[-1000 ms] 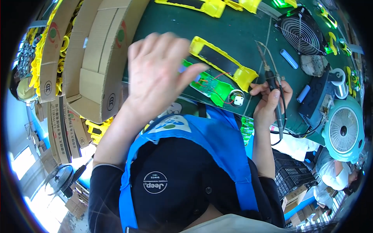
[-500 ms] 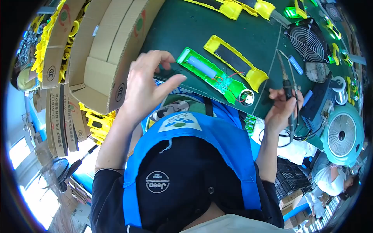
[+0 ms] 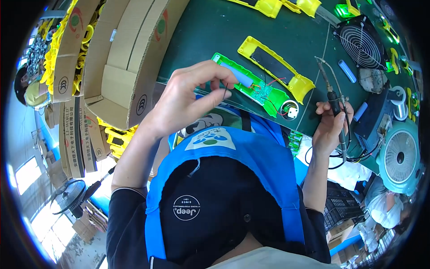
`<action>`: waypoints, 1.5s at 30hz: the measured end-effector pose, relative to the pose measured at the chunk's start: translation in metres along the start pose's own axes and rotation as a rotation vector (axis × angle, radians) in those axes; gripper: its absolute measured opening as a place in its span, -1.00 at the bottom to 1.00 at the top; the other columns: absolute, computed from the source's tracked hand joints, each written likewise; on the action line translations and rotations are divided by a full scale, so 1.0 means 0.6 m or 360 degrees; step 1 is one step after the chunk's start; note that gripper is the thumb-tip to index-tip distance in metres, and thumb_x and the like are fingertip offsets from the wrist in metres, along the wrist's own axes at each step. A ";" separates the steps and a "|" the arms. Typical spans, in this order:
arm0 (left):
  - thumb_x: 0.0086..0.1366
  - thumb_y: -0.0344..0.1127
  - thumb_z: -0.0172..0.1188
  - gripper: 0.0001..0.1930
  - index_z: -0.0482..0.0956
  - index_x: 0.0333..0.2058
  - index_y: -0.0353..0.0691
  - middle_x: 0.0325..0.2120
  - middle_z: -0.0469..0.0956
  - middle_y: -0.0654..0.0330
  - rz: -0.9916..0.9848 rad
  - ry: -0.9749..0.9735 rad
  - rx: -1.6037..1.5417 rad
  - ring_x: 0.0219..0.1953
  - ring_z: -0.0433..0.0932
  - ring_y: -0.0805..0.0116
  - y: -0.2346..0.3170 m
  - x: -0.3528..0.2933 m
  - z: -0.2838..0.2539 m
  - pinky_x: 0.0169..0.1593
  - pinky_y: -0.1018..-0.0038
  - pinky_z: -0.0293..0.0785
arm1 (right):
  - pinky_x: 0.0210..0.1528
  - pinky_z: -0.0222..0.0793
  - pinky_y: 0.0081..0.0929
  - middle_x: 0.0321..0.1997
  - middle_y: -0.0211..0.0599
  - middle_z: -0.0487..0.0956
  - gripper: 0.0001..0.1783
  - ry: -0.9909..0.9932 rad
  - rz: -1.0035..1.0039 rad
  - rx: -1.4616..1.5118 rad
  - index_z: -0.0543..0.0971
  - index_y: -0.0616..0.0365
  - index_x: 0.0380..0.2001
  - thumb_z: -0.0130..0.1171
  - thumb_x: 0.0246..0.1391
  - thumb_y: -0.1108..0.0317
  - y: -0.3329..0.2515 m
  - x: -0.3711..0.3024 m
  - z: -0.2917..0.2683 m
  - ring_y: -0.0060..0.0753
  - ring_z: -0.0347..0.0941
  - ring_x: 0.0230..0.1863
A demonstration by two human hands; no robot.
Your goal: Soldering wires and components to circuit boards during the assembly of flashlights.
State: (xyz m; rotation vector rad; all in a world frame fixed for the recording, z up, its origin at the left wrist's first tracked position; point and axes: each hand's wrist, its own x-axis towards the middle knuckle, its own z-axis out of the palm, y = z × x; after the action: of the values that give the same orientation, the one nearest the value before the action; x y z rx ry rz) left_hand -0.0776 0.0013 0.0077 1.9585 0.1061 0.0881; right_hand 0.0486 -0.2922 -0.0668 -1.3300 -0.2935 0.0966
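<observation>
In front of me on the bench lies an open green plastic housing. Inside it are a blue cylindrical battery cell, a small circuit board with thin red wires, and a round white-rimmed part at its near right end. My left hand is over the housing's left end, fingertips pinched on a thin dark wire. My right hand is closed round a soldering iron, whose tip points away from me, right of the housing. Just beyond the housing rests a yellow shell with a dark panel.
On the left stands an open cardboard box. To the right are a loose blue cell, a black fan with a wire guard, a solder spool and a teal fan. More yellow shells lie at the far edge.
My left hand has moved right to the housing's left end, and its spread fingers have closed on the thin wire. The soldering iron stays in my right hand.
</observation>
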 end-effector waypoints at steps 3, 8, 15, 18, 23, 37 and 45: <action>0.05 -0.54 0.30 -0.84 0.67 -0.35 -0.19 -0.42 0.53 0.23 0.0513 -0.0084 0.0468 -0.32 0.45 0.34 -0.018 0.026 0.006 -0.29 0.42 0.35 | 0.02 0.30 -0.29 -0.34 -0.12 0.48 -0.58 -0.0188 0.0163 0.0021 0.31 0.24 -0.09 0.07 0.23 0.11 -0.021 0.001 -0.009 -0.34 0.41 -0.24; 0.01 -0.50 0.33 -0.85 0.61 -0.41 -0.13 -0.43 0.49 0.30 0.0668 -0.0213 0.0606 -0.31 0.42 0.34 -0.032 0.048 0.028 -0.25 0.40 0.27 | -0.10 0.30 -0.47 -0.34 -0.20 0.48 -0.58 -0.0411 0.0344 -0.0067 0.36 0.25 -0.16 0.18 0.13 0.13 -0.038 0.010 -0.016 -0.45 0.41 -0.28; 0.00 -0.44 0.30 -0.85 0.53 -0.43 -0.09 -0.46 0.42 0.32 0.0586 -0.0237 0.1030 -0.31 0.38 0.36 -0.018 0.050 0.053 -0.12 0.38 0.17 | -0.31 0.31 -0.64 -0.53 -0.34 0.51 -0.69 -0.0498 0.0622 -0.0071 0.45 0.25 -0.33 0.22 0.03 0.22 -0.039 0.038 0.004 -0.59 0.44 -0.50; 0.02 -0.42 0.29 -0.87 0.52 -0.44 -0.09 -0.47 0.39 0.31 0.0544 -0.0234 0.1137 -0.30 0.39 0.36 -0.010 0.053 0.059 -0.11 0.36 0.17 | -0.39 0.38 -0.67 -0.53 -0.29 0.55 -0.70 -0.0628 0.0653 -0.0162 0.46 0.27 -0.33 0.22 0.03 0.23 -0.045 0.047 0.018 -0.60 0.48 -0.53; 0.02 -0.42 0.28 -0.87 0.51 -0.45 -0.09 -0.48 0.39 0.30 0.0554 -0.0240 0.1156 -0.31 0.39 0.35 -0.009 0.055 0.058 -0.11 0.35 0.17 | -0.41 0.46 -0.70 -0.51 -0.28 0.56 -0.76 -0.0735 0.0717 -0.0204 0.47 0.28 -0.34 0.22 0.04 0.32 -0.046 0.053 0.024 -0.61 0.53 -0.51; 0.00 -0.44 0.29 -0.85 0.49 -0.46 -0.09 -0.51 0.39 0.31 0.0587 -0.0204 0.1100 -0.34 0.41 0.37 -0.016 0.057 0.056 -0.13 0.35 0.16 | -0.38 0.51 -0.66 -0.48 -0.25 0.58 -0.81 -0.0775 0.0684 -0.0232 0.47 0.31 -0.33 0.20 0.05 0.41 -0.043 0.050 0.022 -0.59 0.55 -0.49; 0.00 -0.44 0.28 -0.86 0.49 -0.47 -0.09 -0.52 0.38 0.31 0.0579 -0.0192 0.1119 -0.34 0.41 0.37 -0.016 0.052 0.053 -0.13 0.35 0.17 | -0.31 0.51 -0.59 -0.42 -0.20 0.57 -0.73 -0.0693 0.0603 -0.0130 0.47 0.33 -0.29 0.25 0.03 0.36 -0.039 0.035 0.000 -0.46 0.58 -0.45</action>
State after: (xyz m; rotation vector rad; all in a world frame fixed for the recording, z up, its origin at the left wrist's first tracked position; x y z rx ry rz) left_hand -0.0436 -0.0208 -0.0131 2.6608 -0.3460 0.1898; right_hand 0.0663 -0.2926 -0.0411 -1.4266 -0.4118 0.7052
